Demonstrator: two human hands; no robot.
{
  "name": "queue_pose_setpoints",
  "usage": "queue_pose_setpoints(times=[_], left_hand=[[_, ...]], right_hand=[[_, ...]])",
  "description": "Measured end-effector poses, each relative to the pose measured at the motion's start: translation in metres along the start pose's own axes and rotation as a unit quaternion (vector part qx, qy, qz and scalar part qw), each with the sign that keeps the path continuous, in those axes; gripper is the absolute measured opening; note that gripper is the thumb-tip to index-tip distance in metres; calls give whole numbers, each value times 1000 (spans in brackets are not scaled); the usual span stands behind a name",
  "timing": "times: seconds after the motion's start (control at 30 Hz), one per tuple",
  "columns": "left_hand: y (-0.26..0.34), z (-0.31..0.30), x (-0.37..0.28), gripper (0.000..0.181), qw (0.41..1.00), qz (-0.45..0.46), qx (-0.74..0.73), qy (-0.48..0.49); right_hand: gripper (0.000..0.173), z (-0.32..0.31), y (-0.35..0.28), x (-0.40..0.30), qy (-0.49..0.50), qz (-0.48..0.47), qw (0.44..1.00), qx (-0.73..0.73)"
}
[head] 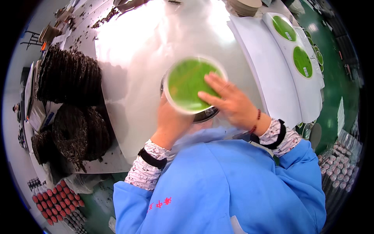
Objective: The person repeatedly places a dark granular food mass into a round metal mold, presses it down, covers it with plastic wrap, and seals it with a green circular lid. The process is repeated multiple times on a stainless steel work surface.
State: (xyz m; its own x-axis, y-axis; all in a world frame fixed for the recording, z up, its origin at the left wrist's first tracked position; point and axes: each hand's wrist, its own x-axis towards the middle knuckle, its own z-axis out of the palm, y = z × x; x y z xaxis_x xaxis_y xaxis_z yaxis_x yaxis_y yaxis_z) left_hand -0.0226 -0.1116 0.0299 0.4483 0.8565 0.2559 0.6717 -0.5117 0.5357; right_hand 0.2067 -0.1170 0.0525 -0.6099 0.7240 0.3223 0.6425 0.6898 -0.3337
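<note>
A round green label with a white rim (187, 84), blurred, lies face up above a round dark thing with a shiny edge (206, 116), mostly hidden beneath it. My left hand (174, 120) supports them from the near left side, its fingers hidden under the label. The fingertips of my right hand (233, 105) rest spread on the label's right part. On the right side of the table are white sheets (266, 64) bearing round green labels (302, 61) like this one.
Dark stacks of dried, pressed seaweed-like rounds (70, 76) stand on the left. A shiny sheet (140, 64) covers the table's middle. Round cardboard discs (244, 6) are stacked at the far edge. Packs of red-topped containers (57, 201) sit at the lower left.
</note>
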Motion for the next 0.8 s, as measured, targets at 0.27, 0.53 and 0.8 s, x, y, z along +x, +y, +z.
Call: queue_pose_setpoints(times=[0.27, 0.53, 0.8], left_hand=[[-7, 6, -7, 35, 996, 4, -55, 65], [-17, 40, -16, 35, 825, -189, -418, 331], [-28, 41, -20, 47, 857, -267, -371, 238]], right_hand=[[54, 36, -1, 53, -55, 41, 998, -8], [54, 82, -13, 68, 5, 43, 999, -15], [63, 82, -29, 62, -100, -90, 990, 46]])
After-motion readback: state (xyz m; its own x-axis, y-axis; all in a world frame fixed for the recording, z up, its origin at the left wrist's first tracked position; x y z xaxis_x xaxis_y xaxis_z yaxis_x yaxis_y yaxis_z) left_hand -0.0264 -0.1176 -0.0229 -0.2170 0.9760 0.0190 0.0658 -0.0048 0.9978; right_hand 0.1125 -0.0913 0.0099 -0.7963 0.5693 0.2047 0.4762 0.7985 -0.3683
